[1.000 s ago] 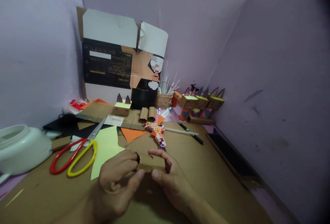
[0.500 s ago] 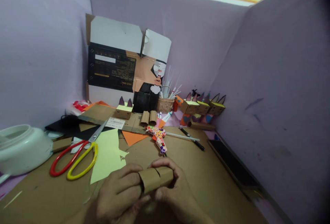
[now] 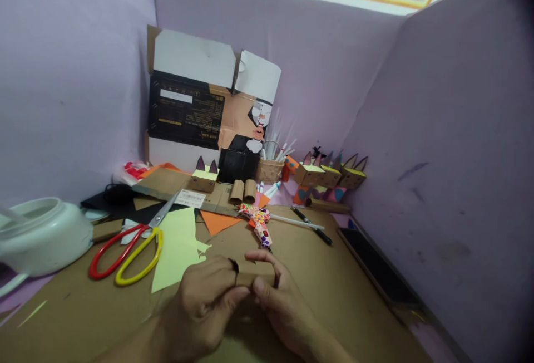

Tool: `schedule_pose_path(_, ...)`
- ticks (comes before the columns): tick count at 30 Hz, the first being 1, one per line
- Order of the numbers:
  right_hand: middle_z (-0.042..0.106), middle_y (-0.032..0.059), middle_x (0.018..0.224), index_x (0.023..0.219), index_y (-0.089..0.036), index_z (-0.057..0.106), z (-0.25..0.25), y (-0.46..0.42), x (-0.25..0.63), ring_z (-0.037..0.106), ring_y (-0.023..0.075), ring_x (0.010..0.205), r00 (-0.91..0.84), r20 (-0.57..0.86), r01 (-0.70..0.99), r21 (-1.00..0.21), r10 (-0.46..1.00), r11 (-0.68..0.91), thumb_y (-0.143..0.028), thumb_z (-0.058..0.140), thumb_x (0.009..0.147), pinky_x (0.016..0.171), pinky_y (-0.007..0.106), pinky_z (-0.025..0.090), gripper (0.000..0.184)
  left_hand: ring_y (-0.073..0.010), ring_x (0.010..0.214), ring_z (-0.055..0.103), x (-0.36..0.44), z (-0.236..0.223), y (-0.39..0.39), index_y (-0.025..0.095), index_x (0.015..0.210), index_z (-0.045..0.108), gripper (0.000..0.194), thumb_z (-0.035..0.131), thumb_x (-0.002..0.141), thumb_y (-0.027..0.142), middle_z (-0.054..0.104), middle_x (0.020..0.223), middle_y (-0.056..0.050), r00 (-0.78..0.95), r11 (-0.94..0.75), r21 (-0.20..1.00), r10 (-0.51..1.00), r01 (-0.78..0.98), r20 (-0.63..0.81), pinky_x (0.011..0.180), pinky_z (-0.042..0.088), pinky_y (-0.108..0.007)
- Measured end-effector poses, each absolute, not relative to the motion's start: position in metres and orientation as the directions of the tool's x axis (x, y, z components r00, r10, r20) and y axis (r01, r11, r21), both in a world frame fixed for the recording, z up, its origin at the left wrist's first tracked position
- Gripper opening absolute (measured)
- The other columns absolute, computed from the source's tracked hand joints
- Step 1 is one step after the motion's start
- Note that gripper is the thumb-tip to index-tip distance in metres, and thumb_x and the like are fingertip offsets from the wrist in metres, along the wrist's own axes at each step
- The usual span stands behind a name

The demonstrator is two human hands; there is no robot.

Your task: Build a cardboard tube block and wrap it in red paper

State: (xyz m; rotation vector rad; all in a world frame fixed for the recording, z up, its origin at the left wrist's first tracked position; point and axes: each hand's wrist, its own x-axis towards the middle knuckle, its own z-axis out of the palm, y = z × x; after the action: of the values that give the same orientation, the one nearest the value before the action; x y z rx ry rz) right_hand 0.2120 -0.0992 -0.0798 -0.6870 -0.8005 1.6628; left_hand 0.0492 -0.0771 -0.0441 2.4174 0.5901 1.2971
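Between my hands is a small folded cardboard tube, held above the front of the table. My left hand grips its left end, with the fingers bent at the opening and the thumb below. On the right end, my right hand pinches the tube, thumb on the near face and index finger stretched over the top. Just beyond lies a flower-patterned glue gun with a white glue stick behind it. Scissors with red and yellow handles rest to the left on yellow-green paper.
Two cardboard tubes and a cardboard head with ears stand at the back. A white pot is at far left, a dark tablet-like panel at right. Several eared cardboard figures stand behind, near a pen basket.
The tube has been turned and raised slightly between my hands. My left fingers have curled more and my right thumb has moved up onto its near face. The view has shifted slightly.
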Motion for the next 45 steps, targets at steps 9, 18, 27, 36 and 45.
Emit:
schedule_pose_path(9, 0.066, 0.0083, 0.108, 0.119, -0.020, 0.044, -0.072, -0.097, 0.215, 0.065, 0.0192, 0.093, -0.328, -0.014, -0.623, -0.748, 0.944, -0.227, -0.027, 0.072, 0.075, 0.082, 0.035, 0.049, 0.053, -0.0149, 0.059, 0.056, 0.048, -0.044, -0.066, 0.013, 0.067, 0.066, 0.029, 0.049, 0.084, 0.030, 0.062, 0.062, -0.004, 0.372, -0.501, 0.819, 0.843, 0.280, 0.389, 0.055, 0.042, -0.023)
schedule_pose_path(18, 0.065, 0.0059, 0.100, 0.122, -0.022, 0.049, -0.073, -0.098, 0.217, 0.063, 0.0157, 0.081, -0.243, 0.028, -0.386, -0.920, 0.970, -0.070, -0.043, 0.068, 0.076, 0.070, 0.029, 0.049, 0.053, -0.0111, 0.050, 0.050, 0.048, -0.042, -0.066, 0.014, 0.061, 0.065, 0.025, 0.055, 0.077, 0.030, 0.056, 0.054, 0.000, 0.333, -0.355, 0.924, 0.896, 0.139, 0.294, 0.047, 0.039, -0.019)
schedule_pose_path(27, 0.066, 0.0069, 0.095, 0.122, -0.020, 0.050, -0.068, -0.098, 0.215, 0.062, 0.0137, 0.067, -0.198, 0.020, -0.294, -0.955, 0.980, -0.040, -0.052, 0.066, 0.074, 0.060, 0.027, 0.051, 0.060, -0.0093, 0.044, 0.050, 0.047, -0.044, -0.063, 0.012, 0.062, 0.064, 0.028, 0.060, 0.074, 0.037, 0.058, 0.050, -0.001, 0.390, -0.144, 0.988, 0.914, 0.050, 0.113, 0.044, 0.039, -0.019)
schedule_pose_path(36, 0.067, 0.0128, 0.097, 0.115, -0.013, 0.056, -0.067, -0.095, 0.216, 0.065, 0.0194, 0.075, -0.179, -0.053, -0.279, -0.955, 0.982, -0.103, -0.061, 0.055, 0.078, 0.055, 0.027, 0.051, 0.060, -0.0066, 0.036, 0.049, 0.052, -0.053, -0.059, 0.012, 0.072, 0.060, 0.027, 0.062, 0.074, 0.039, 0.062, 0.049, 0.000, 0.451, 0.082, 0.994, 0.891, -0.071, -0.041, 0.038, 0.036, -0.016)
schedule_pose_path(45, 0.063, 0.0120, 0.107, 0.135, -0.018, 0.040, -0.066, -0.099, 0.216, 0.064, 0.0180, 0.078, -0.165, -0.093, -0.291, -0.947, 0.982, -0.138, -0.056, 0.065, 0.072, 0.059, 0.028, 0.052, 0.078, -0.0072, 0.035, 0.049, 0.053, -0.045, -0.063, 0.012, 0.074, 0.059, 0.021, 0.067, 0.063, 0.028, 0.060, 0.045, 0.002, 0.350, 0.108, 0.994, 0.931, 0.014, -0.106, 0.036, 0.037, -0.017)
